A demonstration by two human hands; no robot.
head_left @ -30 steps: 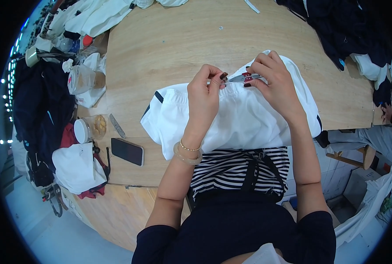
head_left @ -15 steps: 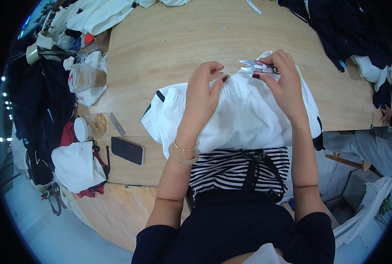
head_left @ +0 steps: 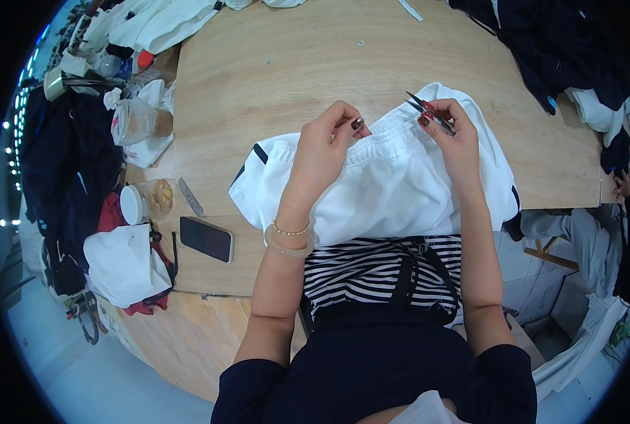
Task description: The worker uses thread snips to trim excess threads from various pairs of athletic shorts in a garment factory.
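Two hands on the white elastic-waisted garment (head_left: 393, 180) spread over the table edge.
Right hand (head_left: 456, 141) has lifted the small red-handled thread snips (head_left: 428, 112) above its fingertips, fingers clamped round them; left hand (head_left: 325, 145) now pinches the waistband, fingers together.

Both arms come up from the bottom of the picture, bent at the elbows, with dark sleeves on the upper arms and bare forearms. The left hand (head_left: 327, 145) is curled, palm down, with its fingers bent and the thumb and first finger pinched together. A thin bead bracelet and a clear bangle sit on the left wrist. The right hand (head_left: 455, 138) is raised a little, fingers bent and closed in a grip. The nails are painted dark red.
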